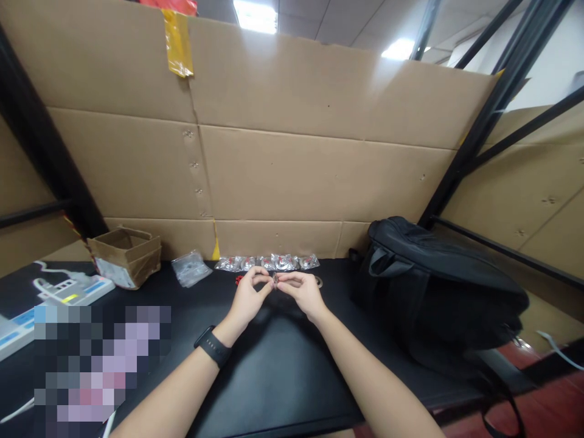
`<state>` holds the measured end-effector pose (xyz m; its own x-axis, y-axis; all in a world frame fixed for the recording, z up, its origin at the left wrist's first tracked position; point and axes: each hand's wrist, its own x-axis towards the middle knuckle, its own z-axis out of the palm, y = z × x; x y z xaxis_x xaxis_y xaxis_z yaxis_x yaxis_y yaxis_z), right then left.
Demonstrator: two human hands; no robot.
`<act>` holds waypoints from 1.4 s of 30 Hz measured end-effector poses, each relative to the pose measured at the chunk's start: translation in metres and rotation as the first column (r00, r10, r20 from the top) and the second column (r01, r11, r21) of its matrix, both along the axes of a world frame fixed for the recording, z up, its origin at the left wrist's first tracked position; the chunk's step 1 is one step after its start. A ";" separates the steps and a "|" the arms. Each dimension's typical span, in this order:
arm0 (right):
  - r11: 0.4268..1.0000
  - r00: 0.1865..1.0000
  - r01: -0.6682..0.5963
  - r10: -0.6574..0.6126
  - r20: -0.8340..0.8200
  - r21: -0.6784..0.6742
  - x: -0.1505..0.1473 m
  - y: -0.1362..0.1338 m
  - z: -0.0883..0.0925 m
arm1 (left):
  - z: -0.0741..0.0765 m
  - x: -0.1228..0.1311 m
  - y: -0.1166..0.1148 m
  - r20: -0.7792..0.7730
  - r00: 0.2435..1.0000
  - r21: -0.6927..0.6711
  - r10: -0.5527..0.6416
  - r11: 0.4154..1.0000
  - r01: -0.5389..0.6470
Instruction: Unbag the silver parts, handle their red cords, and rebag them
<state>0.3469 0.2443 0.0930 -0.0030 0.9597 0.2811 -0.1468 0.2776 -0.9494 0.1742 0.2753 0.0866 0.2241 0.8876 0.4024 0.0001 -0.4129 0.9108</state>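
My left hand (249,295) and my right hand (303,294) meet over the middle of the black table (274,377). Between their fingertips they pinch one small, thin object (275,280), seen edge-on and too small to name. A red item (239,280) lies just left of my left hand, partly hidden by it. Beside my right hand, part of a ring-shaped item (319,281) shows. Behind both hands, several clear packets (283,262) with round silvery contents and red marks stand in a row along the cardboard wall (283,182).
At the left are an open cardboard box (130,258), a clear plastic bag (190,269) and a white power strip (98,289) with cables. A pixelated patch covers the lower left. A large black bag (433,292) fills the right side, near a metal frame post (483,115).
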 end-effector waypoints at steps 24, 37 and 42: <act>1.000 1.000 0.023 -0.023 -0.006 0.003 -0.006 -0.005 0.003 | 0.002 -0.004 0.003 -0.155 0.988 0.036 -0.016 0.999 0.022; 0.996 0.999 0.001 -0.005 0.043 0.092 -0.003 0.003 -0.006 | -0.009 0.003 0.004 -0.096 0.995 -0.083 -0.029 0.996 0.021; 0.982 0.981 0.027 -0.062 0.183 0.187 0.002 0.003 -0.002 | -0.006 0.004 0.001 -0.066 0.995 -0.186 -0.074 0.981 0.061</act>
<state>0.3494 0.2469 0.0915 -0.0305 0.8924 0.4503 0.0448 0.4513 -0.8913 0.1780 0.2760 0.0808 0.3084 0.9267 0.2146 0.0464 -0.2400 0.9697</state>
